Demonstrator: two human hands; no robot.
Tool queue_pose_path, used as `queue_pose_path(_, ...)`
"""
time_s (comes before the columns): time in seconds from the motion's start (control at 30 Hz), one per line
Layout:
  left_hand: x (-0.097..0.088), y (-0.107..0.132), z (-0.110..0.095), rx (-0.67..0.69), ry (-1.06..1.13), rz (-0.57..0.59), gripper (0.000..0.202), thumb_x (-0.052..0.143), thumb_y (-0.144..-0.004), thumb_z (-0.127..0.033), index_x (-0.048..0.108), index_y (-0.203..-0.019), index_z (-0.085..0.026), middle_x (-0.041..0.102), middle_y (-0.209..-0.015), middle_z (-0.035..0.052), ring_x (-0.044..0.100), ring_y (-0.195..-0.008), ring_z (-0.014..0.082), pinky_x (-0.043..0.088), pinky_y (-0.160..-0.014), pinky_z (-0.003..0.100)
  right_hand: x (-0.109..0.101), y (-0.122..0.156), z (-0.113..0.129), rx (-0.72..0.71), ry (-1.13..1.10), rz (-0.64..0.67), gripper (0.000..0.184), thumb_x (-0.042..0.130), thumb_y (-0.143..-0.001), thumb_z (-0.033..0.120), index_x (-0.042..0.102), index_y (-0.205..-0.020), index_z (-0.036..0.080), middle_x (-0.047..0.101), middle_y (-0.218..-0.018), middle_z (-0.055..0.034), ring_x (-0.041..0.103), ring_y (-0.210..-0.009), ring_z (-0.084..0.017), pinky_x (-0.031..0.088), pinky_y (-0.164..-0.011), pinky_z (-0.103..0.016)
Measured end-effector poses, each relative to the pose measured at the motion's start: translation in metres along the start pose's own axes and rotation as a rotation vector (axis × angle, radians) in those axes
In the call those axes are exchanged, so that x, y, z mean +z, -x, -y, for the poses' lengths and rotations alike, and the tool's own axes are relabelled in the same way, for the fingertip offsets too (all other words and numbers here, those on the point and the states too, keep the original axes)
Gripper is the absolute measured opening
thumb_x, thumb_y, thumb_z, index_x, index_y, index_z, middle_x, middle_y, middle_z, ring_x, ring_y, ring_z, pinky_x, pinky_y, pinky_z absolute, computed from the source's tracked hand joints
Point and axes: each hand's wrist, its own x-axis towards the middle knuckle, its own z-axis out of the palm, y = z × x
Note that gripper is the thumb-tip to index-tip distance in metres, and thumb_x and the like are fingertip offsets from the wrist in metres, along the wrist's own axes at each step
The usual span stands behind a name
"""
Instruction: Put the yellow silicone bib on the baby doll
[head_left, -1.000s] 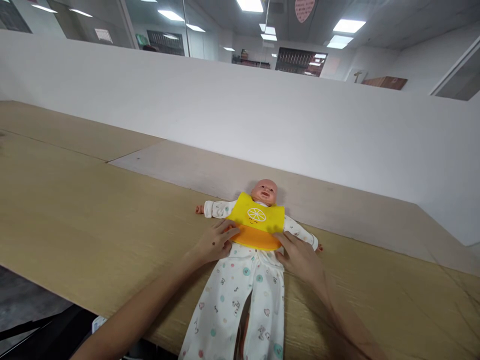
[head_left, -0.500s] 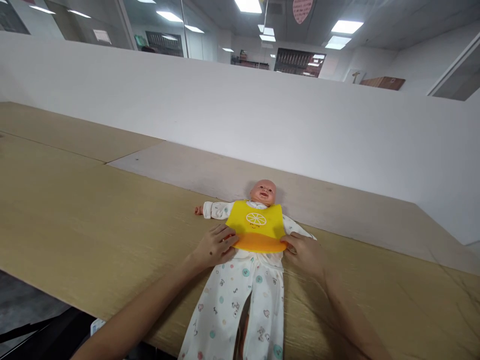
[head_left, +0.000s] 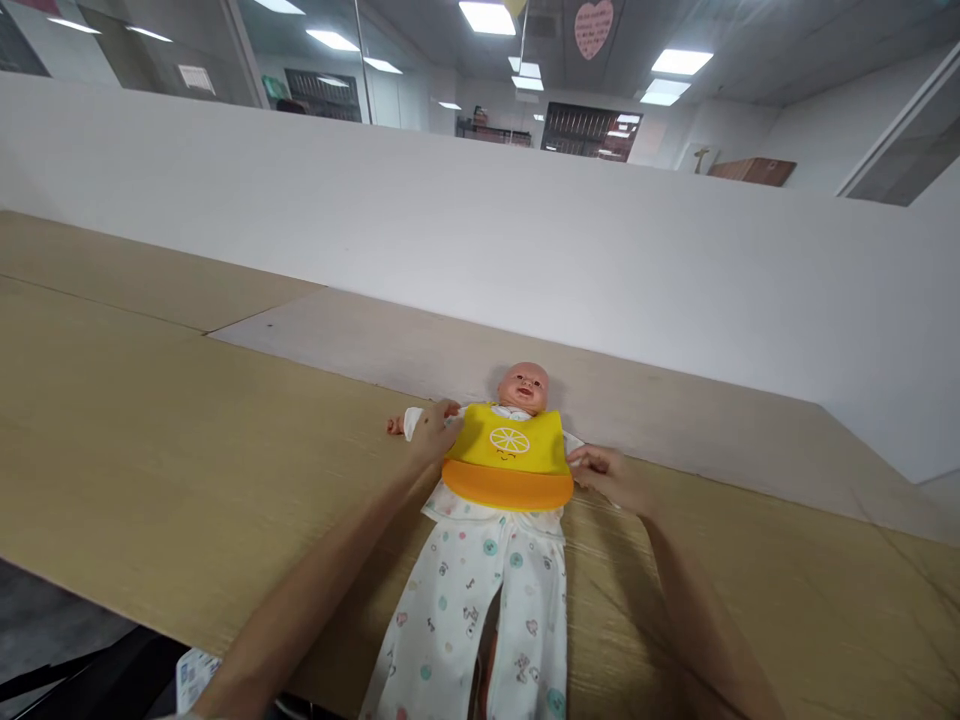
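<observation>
**Both hands beside a yellow bib on a doll**

The left hand (head_left: 433,432) lies on the doll's (head_left: 523,388) sleeve (head_left: 421,423), at the upper corner of the bib (head_left: 508,462). Its fingers curl over the cloth, but whether they grip it I cannot tell. The right hand (head_left: 609,478) sits to the other side of the doll, its fingers loose and slightly parted, released, with their tips just beside the bib's orange lower edge.

The bib lies flat on the doll's chest, under the chin, printed with a white citrus slice. Below it, the doll's patterned sleeper (head_left: 465,590) runs toward the person, with the legs lying straight. The doll lies on its back on a wooden table (head_left: 150,400), its head toward a white partition (head_left: 480,230). A printed white packet (head_left: 196,680) shows past the table's near edge, left of the doll. Far beyond the partition, above the doll, a pink heart sign (head_left: 593,28) hangs from the ceiling.
</observation>
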Motion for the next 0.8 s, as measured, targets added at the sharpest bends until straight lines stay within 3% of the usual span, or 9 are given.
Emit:
queue_pose_path(0.1, 0.012, -0.035, -0.010, -0.162, -0.110, 0.079, 0.034, 0.052, -0.079, -0.032, 0.058, -0.110, -0.018, 0.070, -0.105, 0.0139, 0.066, -0.101, 0.0277, 0.048, -0.085, 0.036, -0.005, -0.029, -0.002, 0.023, -0.008, -0.227, 0.036, 0.057, -0.073, 0.051, 0.059, -0.082, 0.016, 0.057, -0.065, 0.0008, 0.052, -0.060, -0.012, 0.036, -0.056, -0.023)
queue_pose_path(0.2, 0.023, -0.052, -0.020, -0.213, -0.169, 0.130, 0.042, 0.051, -0.081, -0.037, 0.054, -0.117, -0.015, 0.068, -0.114, 0.0209, 0.063, -0.109, 0.0342, 0.046, -0.087, 0.040, -0.002, -0.063, -0.003, 0.052, 0.029, -0.409, 0.037, 0.053, -0.074, 0.047, 0.059, -0.097, 0.018, 0.065, -0.070, -0.0013, 0.060, -0.066, -0.015, 0.042, -0.062, -0.025)
queue_pose_path(0.33, 0.030, -0.057, -0.020, -0.257, -0.194, 0.188, 0.050, 0.054, -0.080, -0.043, 0.052, -0.119, -0.012, 0.061, -0.124, 0.0278, 0.059, -0.114, 0.0397, 0.045, -0.088, 0.044, 0.008, -0.100, -0.010, 0.120, 0.138, -0.537, 0.043, 0.056, -0.074, 0.044, 0.060, -0.108, 0.018, 0.067, -0.080, -0.0058, 0.063, -0.082, -0.020, 0.043, -0.074, -0.029)
queue_pose_path(0.43, 0.032, -0.061, -0.010, -0.196, -0.135, 0.223, 0.044, 0.059, -0.076, -0.039, 0.058, -0.112, -0.015, 0.066, -0.117, 0.0226, 0.061, -0.112, 0.0360, 0.045, -0.089, 0.041, 0.015, -0.116, -0.020, 0.179, 0.083, -0.522, 0.045, 0.059, -0.072, 0.045, 0.061, -0.107, 0.016, 0.067, -0.083, -0.0082, 0.063, -0.084, -0.021, 0.043, -0.073, -0.030)
queue_pose_path(0.53, 0.037, -0.066, 0.000, -0.160, 0.093, 0.248, 0.039, 0.065, -0.070, -0.033, 0.062, -0.105, -0.017, 0.070, -0.099, 0.0131, 0.065, -0.095, 0.0279, 0.048, -0.078, 0.033, 0.022, -0.121, -0.027, 0.186, -0.061, -0.435, 0.044, 0.057, -0.074, 0.044, 0.059, -0.108, 0.017, 0.067, -0.083, -0.0061, 0.062, -0.077, -0.018, 0.045, -0.067, -0.027)
queue_pose_path(0.67, 0.052, -0.071, 0.004, -0.194, 0.445, 0.211, 0.039, 0.069, -0.059, -0.024, 0.065, -0.097, -0.016, 0.066, -0.077, 0.0030, 0.061, -0.069, 0.0172, 0.045, -0.060, 0.025, 0.028, -0.117, -0.027, 0.191, -0.285, -0.353, 0.043, 0.056, -0.069, 0.027, 0.055, -0.110, 0.013, 0.065, -0.078, -0.0031, 0.058, -0.064, -0.014, 0.044, -0.061, -0.024)
queue_pose_path(0.8, 0.064, -0.069, 0.003, -0.197, 0.595, 0.114, 0.029, 0.063, -0.058, -0.021, 0.067, -0.086, -0.016, 0.063, -0.070, 0.0001, 0.054, -0.060, 0.0131, 0.040, -0.054, 0.023, 0.029, -0.115, -0.023, 0.176, -0.474, -0.364, 0.038, 0.043, -0.065, 0.015, 0.052, -0.102, 0.013, 0.059, -0.073, 0.0006, 0.053, -0.059, -0.010, 0.042, -0.060, -0.022)
